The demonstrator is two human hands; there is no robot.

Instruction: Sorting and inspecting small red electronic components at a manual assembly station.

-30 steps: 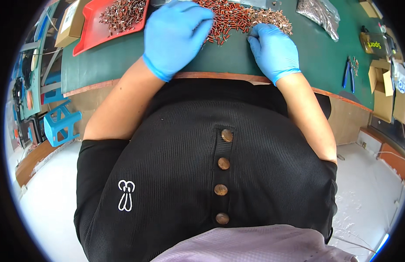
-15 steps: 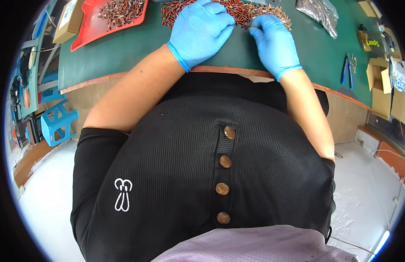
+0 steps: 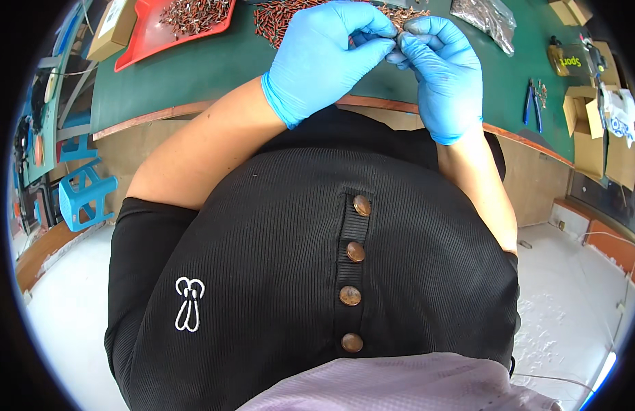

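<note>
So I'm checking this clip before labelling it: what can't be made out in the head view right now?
- The small part pinched between the left hand and right hand: hidden by the gloved fingertips, too small to tell.
- The pile of red-brown parts on the green table: cut off by the top edge.
- The red tray: top cut off; its contents too small.
- The blue pliers: small, bent by the lens.

A second earlier both gloved hands lay flat and apart on the heap of small red and copper parts point(image 3: 290, 14) on the tabletop point(image 3: 215, 68). Since then the left hand point(image 3: 324, 58) and the right hand point(image 3: 437, 68) lifted off the heap and drew together, until their fingers point(image 3: 389, 46) met tip to tip and pinched something too small to make out. The heap, once under the fingers, lay just beyond them.
</note>
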